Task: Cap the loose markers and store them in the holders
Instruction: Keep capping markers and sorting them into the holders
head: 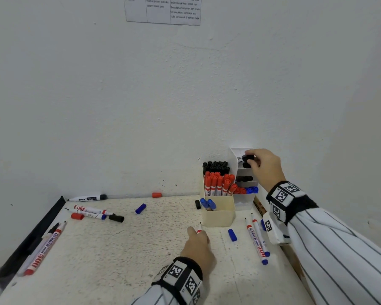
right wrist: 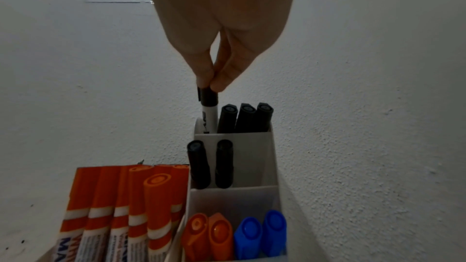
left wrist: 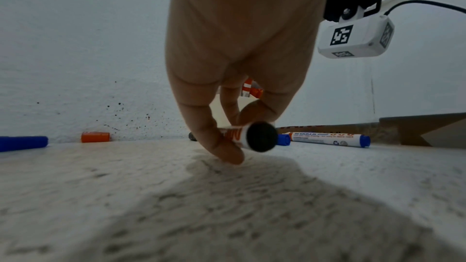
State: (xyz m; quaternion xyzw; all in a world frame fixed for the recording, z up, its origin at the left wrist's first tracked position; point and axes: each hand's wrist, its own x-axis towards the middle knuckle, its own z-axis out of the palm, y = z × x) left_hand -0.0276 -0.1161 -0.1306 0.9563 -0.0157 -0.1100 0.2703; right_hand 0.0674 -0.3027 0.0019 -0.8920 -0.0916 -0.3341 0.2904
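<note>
Two hands working around the tiered white holder at the wall. Right hand: thumb and fingertips pinching the cap end of a capped black marker, which is standing upright in the holder's rearmost tier, beside three black caps. Left hand: in front of the holder, fingers curling round an uncapped marker just above the tabletop. Loose blue cap lying in front of the holder; more markers and caps lying well left of it.
</note>
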